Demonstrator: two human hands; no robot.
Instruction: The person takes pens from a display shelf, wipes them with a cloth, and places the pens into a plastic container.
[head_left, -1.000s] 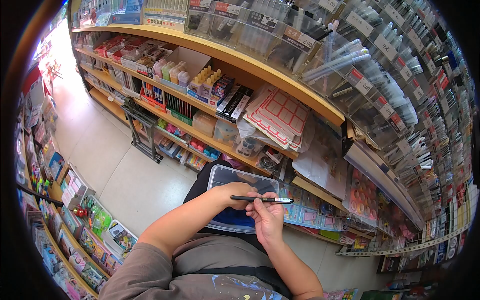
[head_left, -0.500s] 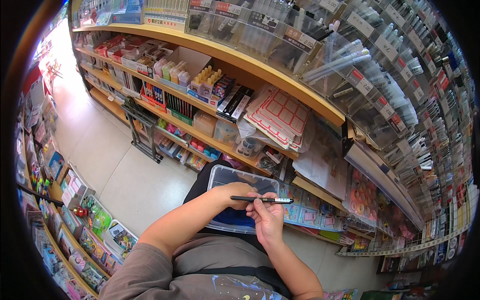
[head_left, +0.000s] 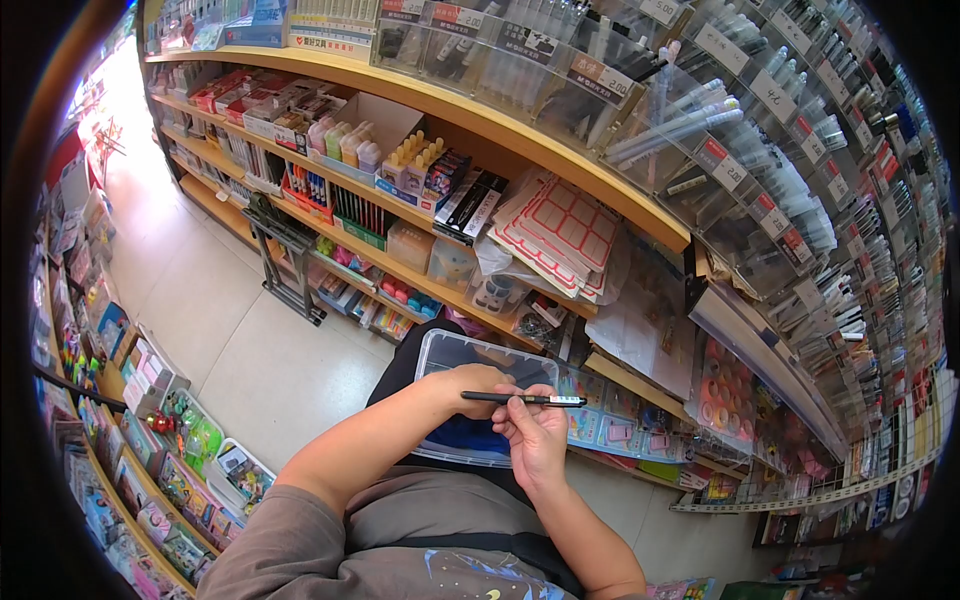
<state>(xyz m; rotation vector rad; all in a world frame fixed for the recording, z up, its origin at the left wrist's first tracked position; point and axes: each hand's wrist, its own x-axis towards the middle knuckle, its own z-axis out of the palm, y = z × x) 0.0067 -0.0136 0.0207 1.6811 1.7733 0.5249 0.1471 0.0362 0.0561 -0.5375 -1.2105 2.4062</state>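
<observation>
Pen [head_left: 541, 400] pinched in right hand [head_left: 536, 438] — left hand [head_left: 478, 384] bent, grip unclear.

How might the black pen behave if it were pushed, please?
The black pen would probably roll, as its barrel looks slim and round. It is likely stiff, running straight past the right hand, and light, being so thin.

Slim black cylindrical pen [head_left: 545, 401] with a white-and-green label near its right end: held roughly level, crosswise above the clear rectangular plastic box [head_left: 480, 341]. Right tip extends past the box's right rim in view. Box: translucent, pale-rimmed, partly hidden below the pen. Blue visible in its lower part; inside or behind the plastic, cannot tell.
</observation>
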